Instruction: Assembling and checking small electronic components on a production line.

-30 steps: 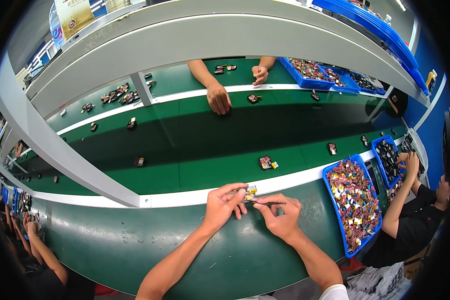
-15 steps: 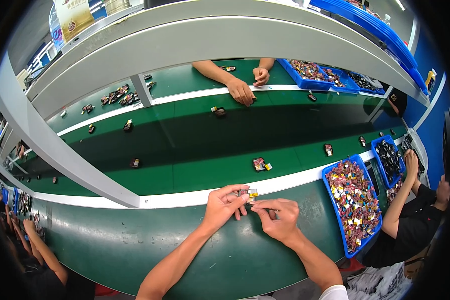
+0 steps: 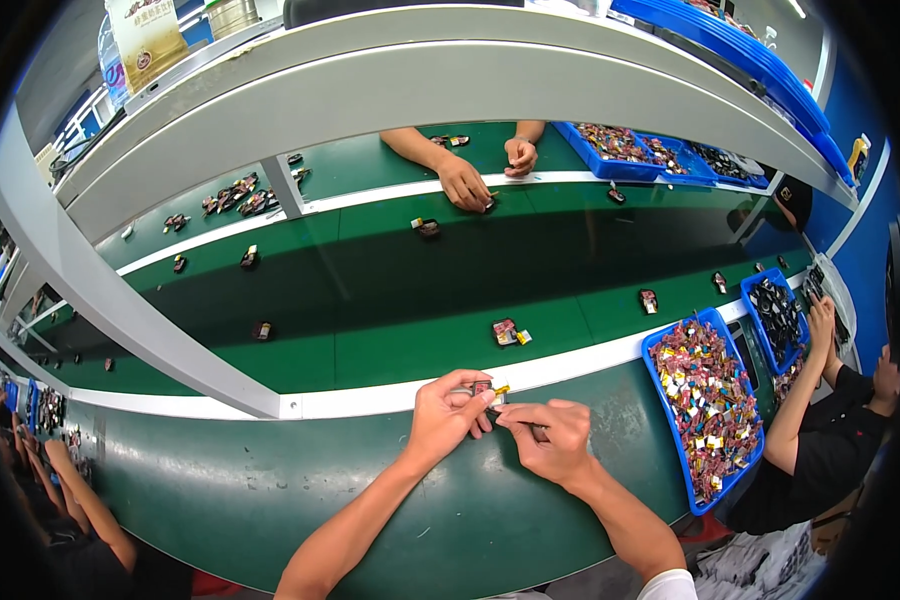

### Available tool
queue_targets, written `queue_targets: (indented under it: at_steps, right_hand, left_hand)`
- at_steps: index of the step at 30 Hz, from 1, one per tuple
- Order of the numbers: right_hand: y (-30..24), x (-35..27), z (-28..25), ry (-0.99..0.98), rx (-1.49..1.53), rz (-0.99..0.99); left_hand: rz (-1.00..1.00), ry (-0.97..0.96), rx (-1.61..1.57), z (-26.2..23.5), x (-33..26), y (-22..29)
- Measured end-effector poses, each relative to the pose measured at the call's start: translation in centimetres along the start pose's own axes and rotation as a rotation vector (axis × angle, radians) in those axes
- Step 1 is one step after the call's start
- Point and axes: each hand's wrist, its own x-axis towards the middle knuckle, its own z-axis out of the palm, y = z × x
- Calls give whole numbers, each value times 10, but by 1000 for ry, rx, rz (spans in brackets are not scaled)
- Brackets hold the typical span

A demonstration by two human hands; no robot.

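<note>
My left hand (image 3: 442,418) is closed round a small electronic unit (image 3: 484,389), a dark shell with a reddish circuit board and a silver and yellow piece at its side. My right hand (image 3: 552,438) meets it from the right, thumb and forefinger pinched at the unit's lower edge. Whatever lies between those fingertips is too small to make out. Both hands are above the near edge of the green worktop (image 3: 270,480). Just beyond them, a similar unit (image 3: 507,332) with a white and yellow piece lies on the green conveyor belt (image 3: 390,340).
A blue tray (image 3: 656,375) heaped with reddish boards stands at my right, with another blue tray (image 3: 746,290) of black shells behind it. A co-worker's hand (image 3: 464,186) works across the belt; other people sit at both sides. A grey frame (image 3: 120,270) slants down at left.
The units on the belt have shifted left. The silver and yellow piece on my unit appears at a different angle. Across the belt, the co-worker's hand has moved slightly left.
</note>
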Motion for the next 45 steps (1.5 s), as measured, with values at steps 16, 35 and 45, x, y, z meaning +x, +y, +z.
queue_targets:
  at_steps: [16,35,45]
  right_hand:
    - [5,-2,3,38,52,65]
    - [6,-1,5,69,62,79]
    - [15,-2,-1,131,66,114]
  left_hand:
    - [-37,22,-84,3,2,-1]
    - [-30,282,202,-4,7,10]
    - [354,947,1271,-101,80,43]
